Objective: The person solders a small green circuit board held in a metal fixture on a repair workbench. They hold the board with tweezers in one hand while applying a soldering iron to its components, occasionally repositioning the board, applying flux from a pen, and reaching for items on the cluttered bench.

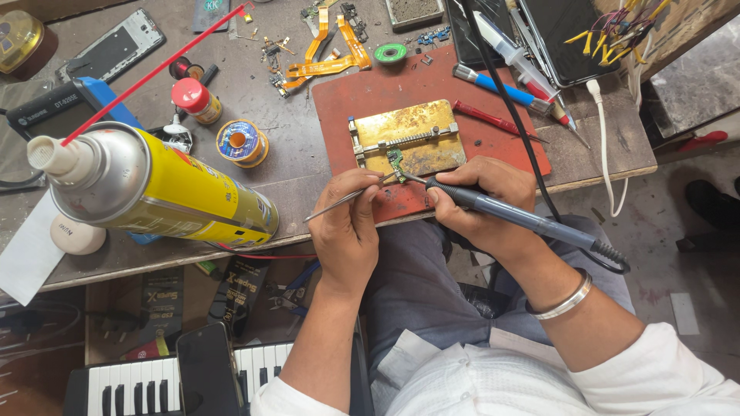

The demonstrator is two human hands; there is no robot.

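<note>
Left hand [348, 223] and right hand [478, 202] both clenched, fingertips close together.

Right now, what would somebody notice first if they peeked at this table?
Probably the big yellow spray can with its red straw, standing close to the camera at the left. Next, the two hands at the middle: the right hand holds a grey soldering iron and the left hand holds thin tweezers, both tips meeting on a tiny green circuit board clamped in a brass-coloured holder.
</note>
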